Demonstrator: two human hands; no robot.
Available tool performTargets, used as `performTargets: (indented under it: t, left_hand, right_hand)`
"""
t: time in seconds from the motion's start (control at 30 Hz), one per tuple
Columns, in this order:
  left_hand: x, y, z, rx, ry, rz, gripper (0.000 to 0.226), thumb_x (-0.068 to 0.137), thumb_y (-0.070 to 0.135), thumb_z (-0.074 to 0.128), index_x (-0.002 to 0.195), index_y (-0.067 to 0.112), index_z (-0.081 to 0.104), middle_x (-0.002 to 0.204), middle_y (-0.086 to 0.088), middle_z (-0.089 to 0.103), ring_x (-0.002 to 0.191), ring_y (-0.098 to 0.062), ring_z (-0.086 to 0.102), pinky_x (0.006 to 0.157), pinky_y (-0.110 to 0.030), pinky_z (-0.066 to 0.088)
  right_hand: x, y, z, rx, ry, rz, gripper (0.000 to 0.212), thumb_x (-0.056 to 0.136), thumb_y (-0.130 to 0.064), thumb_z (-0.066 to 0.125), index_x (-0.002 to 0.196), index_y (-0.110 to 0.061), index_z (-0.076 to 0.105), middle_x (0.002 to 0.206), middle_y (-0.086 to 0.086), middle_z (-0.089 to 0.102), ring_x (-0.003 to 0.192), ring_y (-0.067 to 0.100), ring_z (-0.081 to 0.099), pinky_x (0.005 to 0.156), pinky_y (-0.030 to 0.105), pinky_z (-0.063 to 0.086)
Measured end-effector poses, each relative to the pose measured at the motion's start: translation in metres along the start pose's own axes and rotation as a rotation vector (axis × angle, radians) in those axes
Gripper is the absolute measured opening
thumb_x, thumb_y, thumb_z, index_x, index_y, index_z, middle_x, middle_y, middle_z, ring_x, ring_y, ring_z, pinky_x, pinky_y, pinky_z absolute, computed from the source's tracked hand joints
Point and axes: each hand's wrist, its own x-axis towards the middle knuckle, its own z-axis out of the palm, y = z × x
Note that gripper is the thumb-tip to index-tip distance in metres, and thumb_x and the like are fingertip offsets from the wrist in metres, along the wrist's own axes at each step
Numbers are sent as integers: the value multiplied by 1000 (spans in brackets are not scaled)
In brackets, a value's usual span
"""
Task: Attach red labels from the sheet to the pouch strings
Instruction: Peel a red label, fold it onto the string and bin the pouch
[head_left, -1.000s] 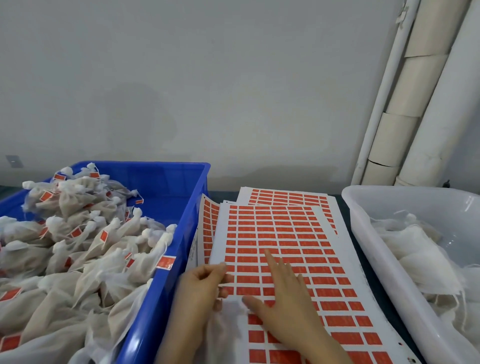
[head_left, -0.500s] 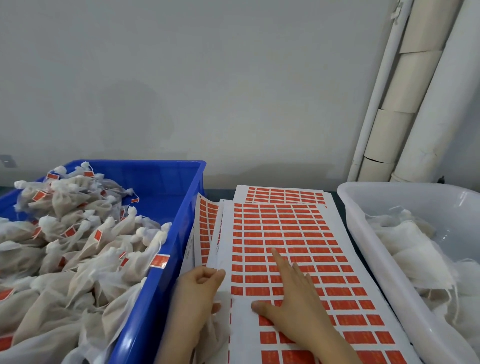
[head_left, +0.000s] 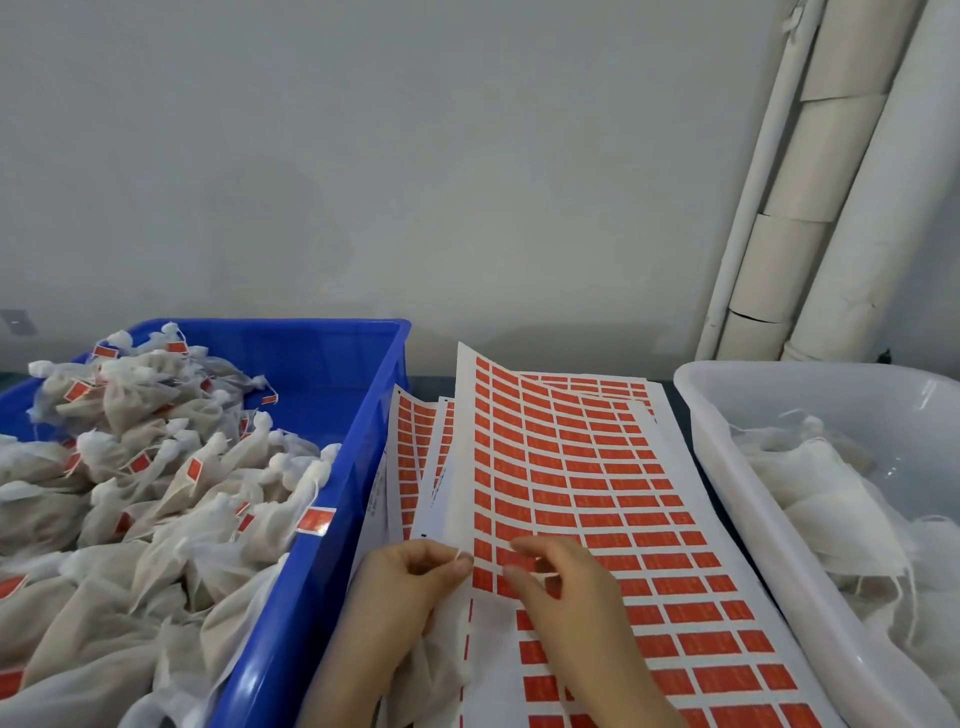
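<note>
Red labels fill the label sheet, which lies on top of a stack of sheets between two bins, right in front of the person. The right hand rests on the near left part of this sheet. Its fingers are curled, and thumb and forefinger pinch one red label in the left columns. Just beside it, at the sheet's left edge, the left hand pinches a thin white string between thumb and forefinger. A white mesh pouch lies under that hand, partly tucked beneath the paper.

The sheet's left side curls up off the stack, its far corner raised. Near the hands, part of its left side is bare white backing. The lower sheets show to the left, fanned out and printed with the same red rows.

To the left stands a blue bin, touching the sheets and heaped with tied pouches that carry red tags. To the right is a white tub holding limp white pouches; I see no tags on these. White pipes rise along the grey wall at the far right.
</note>
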Motion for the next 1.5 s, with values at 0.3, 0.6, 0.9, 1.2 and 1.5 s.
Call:
performTargets:
  t: [0.3,0.6,0.9,1.2,1.5]
  left_hand:
    - [-8,8,2,-141,-46,89,12,84,13,66,76,18,75,73,7,73,60,-12,65,51,-18,49]
    - [-8,7,4,-94,-77,101,9,85,17,64,81,15,71,73,6,72,51,-6,61,47,-15,48]
    - [-7,4,7,-115,-92,111,5,81,18,68,81,15,72,80,6,71,67,-12,62,51,-14,48]
    - [-7,4,5,-159,-68,95,9,81,20,68,86,13,72,75,5,72,46,-7,59,50,-15,49]
    - [-3,-2,1,-45,-187,78,9,84,18,67,77,19,73,84,7,72,68,-9,60,56,-16,50]
  right_hand:
    - [-13,-13,11,158,5,14,34,74,-42,73,85,-38,41,94,-24,48,80,-7,50,61,1,36]
    - [-16,-14,10,287,18,78,31,74,-36,75,92,-39,50,89,-20,57,77,-2,57,56,3,41]
    - [-16,-11,4,340,-9,92,14,83,-32,68,97,-34,65,86,-23,59,78,-7,55,64,2,41]
    - [-13,-7,3,287,-38,70,25,87,-32,62,111,-29,66,87,-25,55,79,-7,52,68,3,39]
    - [-14,-6,4,284,-63,94,24,88,-32,60,111,-29,67,107,-15,65,89,0,54,86,13,42]
